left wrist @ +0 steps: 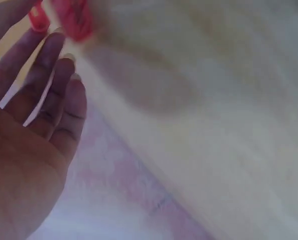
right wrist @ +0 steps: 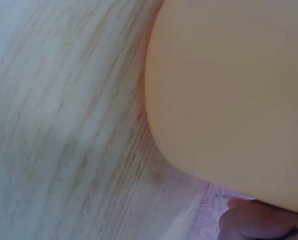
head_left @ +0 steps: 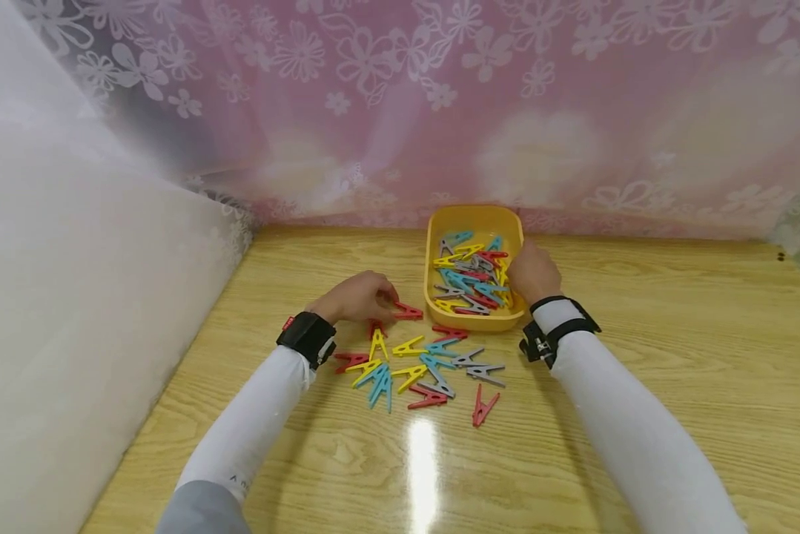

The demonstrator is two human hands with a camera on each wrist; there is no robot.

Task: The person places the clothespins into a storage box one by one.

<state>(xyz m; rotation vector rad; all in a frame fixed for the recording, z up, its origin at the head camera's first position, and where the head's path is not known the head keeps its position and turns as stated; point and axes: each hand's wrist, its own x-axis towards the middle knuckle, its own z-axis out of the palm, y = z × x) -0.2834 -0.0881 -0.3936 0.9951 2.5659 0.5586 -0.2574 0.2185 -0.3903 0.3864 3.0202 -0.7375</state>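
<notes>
My left hand (head_left: pixel 359 297) pinches a red clothespin (head_left: pixel 408 311) between thumb and fingertips, low over the table left of the basket. In the left wrist view that red clothespin (left wrist: pixel 38 20) shows at the top, by the fingertips, with another blurred red one beyond. My right hand (head_left: pixel 535 271) grips the right rim of a yellow plastic basket (head_left: pixel 476 320); its fingers (right wrist: pixel 259 220) show at the rim in the right wrist view. Red, yellow, blue and grey clothespins (head_left: pixel 469 278) lie heaped inside the basket.
Several loose clothespins (head_left: pixel 409 373) in the same colours are spread on the wooden table (head_left: pixel 506 475) in front of the basket. Behind the table hangs a pink flowered curtain (head_left: pixel 400 148), and a white sheet (head_left: pixel 73 259) borders the left side.
</notes>
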